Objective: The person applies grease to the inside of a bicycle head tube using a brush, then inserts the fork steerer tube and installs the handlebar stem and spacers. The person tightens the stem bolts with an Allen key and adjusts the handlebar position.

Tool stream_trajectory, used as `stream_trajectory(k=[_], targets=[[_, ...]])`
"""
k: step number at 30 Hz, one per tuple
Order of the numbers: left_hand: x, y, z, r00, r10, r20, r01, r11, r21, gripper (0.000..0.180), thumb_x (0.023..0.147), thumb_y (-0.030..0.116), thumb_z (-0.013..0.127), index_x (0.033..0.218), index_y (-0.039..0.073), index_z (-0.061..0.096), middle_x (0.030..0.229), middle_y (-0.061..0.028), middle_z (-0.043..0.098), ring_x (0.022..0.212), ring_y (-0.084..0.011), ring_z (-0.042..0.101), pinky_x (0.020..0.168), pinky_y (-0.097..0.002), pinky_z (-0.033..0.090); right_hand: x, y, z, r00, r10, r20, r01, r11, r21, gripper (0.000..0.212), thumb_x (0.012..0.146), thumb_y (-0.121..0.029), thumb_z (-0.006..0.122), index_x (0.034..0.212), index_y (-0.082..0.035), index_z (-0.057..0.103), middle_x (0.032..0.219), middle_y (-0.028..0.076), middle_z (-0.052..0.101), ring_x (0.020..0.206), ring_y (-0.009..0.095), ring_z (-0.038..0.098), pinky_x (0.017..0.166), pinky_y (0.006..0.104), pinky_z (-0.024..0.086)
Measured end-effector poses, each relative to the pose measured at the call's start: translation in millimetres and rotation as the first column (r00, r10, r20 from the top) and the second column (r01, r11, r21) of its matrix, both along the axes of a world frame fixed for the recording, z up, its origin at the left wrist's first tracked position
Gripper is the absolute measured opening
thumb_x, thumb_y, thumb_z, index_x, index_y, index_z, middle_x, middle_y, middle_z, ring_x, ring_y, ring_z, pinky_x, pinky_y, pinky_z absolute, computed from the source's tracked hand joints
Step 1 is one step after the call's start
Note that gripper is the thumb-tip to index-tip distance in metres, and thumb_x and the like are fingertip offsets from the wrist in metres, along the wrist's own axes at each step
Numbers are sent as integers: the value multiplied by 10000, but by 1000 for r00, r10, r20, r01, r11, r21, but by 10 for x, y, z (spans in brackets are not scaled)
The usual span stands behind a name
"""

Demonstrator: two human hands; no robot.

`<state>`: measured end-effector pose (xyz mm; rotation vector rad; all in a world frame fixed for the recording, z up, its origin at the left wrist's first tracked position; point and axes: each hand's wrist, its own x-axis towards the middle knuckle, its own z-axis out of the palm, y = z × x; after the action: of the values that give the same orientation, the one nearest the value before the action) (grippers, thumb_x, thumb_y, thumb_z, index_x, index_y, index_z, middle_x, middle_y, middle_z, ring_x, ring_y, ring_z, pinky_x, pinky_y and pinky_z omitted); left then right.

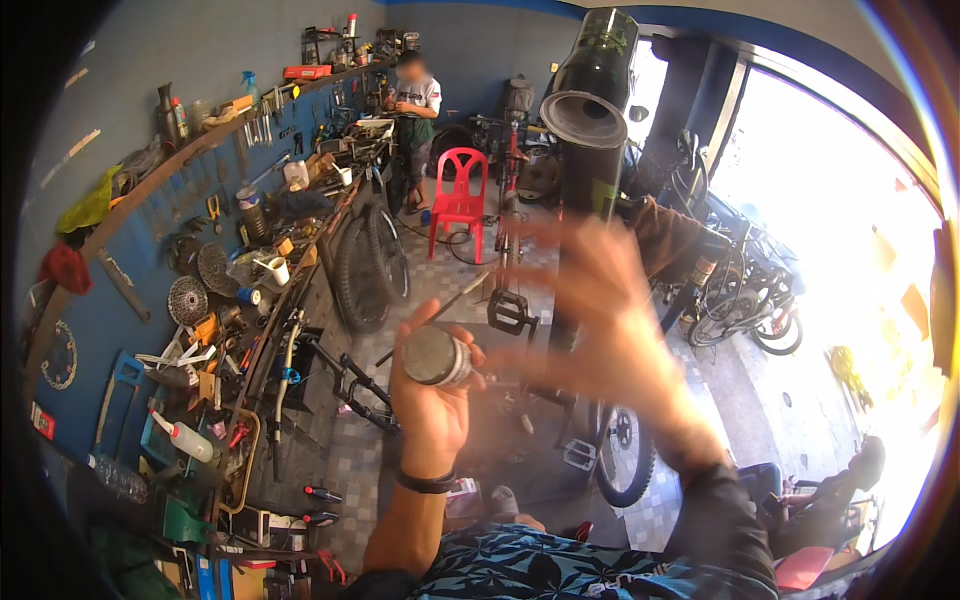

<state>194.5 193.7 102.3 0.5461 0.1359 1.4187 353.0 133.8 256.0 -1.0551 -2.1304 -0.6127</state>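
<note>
Raised in front of me, my left hand [437, 395] is closed around a small round jar [437, 356] with a dull grey lid. A thin stick-like tool [466, 289] slants past its fingers; what kind it is I cannot make out. My right hand [600, 300], to the right of the jar, is smeared by motion, so its fingers and anything in them are unclear. Just beyond that hand rises a thick dark bicycle frame tube [583, 170], with a wide pale ring at its upper opening. A pedal [511, 312] shows between the hands.
Along the left wall runs a workbench [330, 215] crowded with tools and bike parts. Tyres [362, 270] lean against it. A red plastic chair [460, 200] stands ahead, with another person [415, 110] beyond it. Several bicycles [735, 290] stand at right near the bright doorway.
</note>
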Motion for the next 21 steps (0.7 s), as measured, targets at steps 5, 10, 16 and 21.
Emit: stream_trajectory(k=[5, 10, 16, 21], targets=[[-35, 39, -138, 998, 59, -10, -59, 998, 21, 559, 1143, 455, 379, 1441, 3, 516, 967, -145, 700, 795, -250, 722, 511, -314, 607, -75, -7, 1317, 962, -195, 192, 72, 858, 509, 750, 836, -500, 849, 1380, -30, 636, 1186, 163, 675, 1121, 284, 625, 911, 366, 498], [-55, 31, -153, 997, 66, -34, -66, 998, 12, 545, 1143, 437, 387, 1437, -2, 520, 964, -140, 701, 791, -236, 723, 510, -309, 611, -247, -131, 1290, 950, -312, -21, 306, 911, 278, 562, 842, -347, 875, 1283, -59, 679, 1343, 126, 619, 1315, 313, 548, 1123, 455, 431], [-52, 45, -190, 996, 83, -36, -83, 996, -21, 532, 1144, 422, 410, 1440, -1, 534, 957, -129, 693, 765, -227, 718, 495, -297, 589, 141, 92, 1311, 976, -96, -193, 138, 966, 218, 636, 775, -302, 927, 1314, -78, 673, 1347, 100, 627, 1287, 271, 578, 1096, 412, 451], [-69, 53, -242, 994, 91, -65, -94, 995, -34, 559, 1135, 452, 407, 1449, 3, 519, 957, -133, 698, 776, -216, 725, 499, -298, 608, 423, 197, 1078, 953, -12, -302, 101, 954, 282, 802, 688, -280, 982, 1373, -61, 627, 1381, 111, 611, 1316, 275, 560, 1109, 417, 448]])
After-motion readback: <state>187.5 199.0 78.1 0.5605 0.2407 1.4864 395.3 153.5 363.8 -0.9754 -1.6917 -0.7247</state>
